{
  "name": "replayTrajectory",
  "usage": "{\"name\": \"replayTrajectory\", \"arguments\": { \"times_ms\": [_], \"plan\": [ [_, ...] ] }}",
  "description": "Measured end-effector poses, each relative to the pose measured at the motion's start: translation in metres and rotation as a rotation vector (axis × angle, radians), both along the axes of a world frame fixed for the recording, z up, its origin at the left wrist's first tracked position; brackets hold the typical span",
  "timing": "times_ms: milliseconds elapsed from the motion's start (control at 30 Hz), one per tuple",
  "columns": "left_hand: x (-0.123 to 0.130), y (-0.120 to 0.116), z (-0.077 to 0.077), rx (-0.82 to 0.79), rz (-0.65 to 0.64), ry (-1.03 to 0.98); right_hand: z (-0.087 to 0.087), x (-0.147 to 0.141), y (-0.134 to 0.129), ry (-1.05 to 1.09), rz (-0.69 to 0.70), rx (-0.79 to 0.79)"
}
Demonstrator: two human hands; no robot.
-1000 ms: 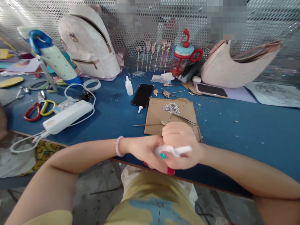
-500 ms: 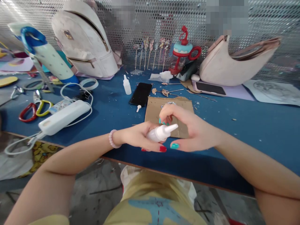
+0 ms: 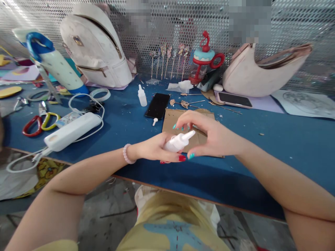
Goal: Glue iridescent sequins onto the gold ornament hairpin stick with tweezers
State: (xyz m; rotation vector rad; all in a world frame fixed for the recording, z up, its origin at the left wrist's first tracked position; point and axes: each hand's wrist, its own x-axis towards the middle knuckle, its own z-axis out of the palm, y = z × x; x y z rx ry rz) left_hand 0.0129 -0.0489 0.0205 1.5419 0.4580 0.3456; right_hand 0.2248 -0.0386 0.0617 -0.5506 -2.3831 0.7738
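Observation:
A white glue bottle point(image 3: 178, 142) with a pointed nozzle lies in my left hand point(image 3: 157, 148), whose fingers are wrapped round its body. The nozzle tilts up to the right. My right hand point(image 3: 209, 136) is curved around the nozzle end, thumb and fingers apart, and nothing shows between them. Beneath both hands is a piece of brown cardboard point(image 3: 170, 120), partly covered by my right hand. Just beyond the cardboard lie several thin sticks with leaf-like metal tops point(image 3: 184, 104).
Behind the cardboard are a black phone point(image 3: 157, 105), a second small white bottle point(image 3: 142, 96) and a white scoop point(image 3: 155, 121). A white power bank point(image 3: 73, 132) with cables and scissors point(image 3: 42, 122) lie left. A backpack point(image 3: 96, 52), cup point(image 3: 204, 55) and handbag point(image 3: 261, 76) line the mesh wall.
Both hands have risen slightly away from the table's front edge with the glue bottle. My right hand's fingers have spread wider around the nozzle.

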Motion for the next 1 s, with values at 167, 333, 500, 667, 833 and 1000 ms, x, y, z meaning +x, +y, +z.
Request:
{"name": "replayTrajectory", "arguments": {
  "times_ms": [167, 333, 500, 667, 833, 1000],
  "plan": [
    [0.0023, 0.0008, -0.0026, 0.029, -0.015, 0.001, -0.0001, -0.0076, -0.009, 0.044, -0.018, 0.06],
    [0.0031, -0.0012, -0.0022, -0.114, 0.025, -0.122, -0.0039, -0.0048, -0.0025, 0.15, 0.045, -0.017],
    [-0.0004, 0.0019, -0.0068, -0.281, -0.131, -0.228, -0.0058, -0.0047, 0.0002, 0.266, 0.139, -0.125],
    [-0.002, 0.0054, -0.0091, -0.392, -0.325, -0.295, -0.0074, -0.0074, -0.0021, 0.351, 0.181, -0.212],
    [-0.0031, 0.0067, -0.0107, -0.448, -0.425, -0.258, -0.0088, -0.0098, -0.0049, 0.386, 0.218, -0.217],
    [-0.001, 0.0031, -0.0095, -0.336, -0.196, -0.24, -0.0062, -0.0083, -0.0084, 0.303, 0.146, -0.29]
  ]
}}
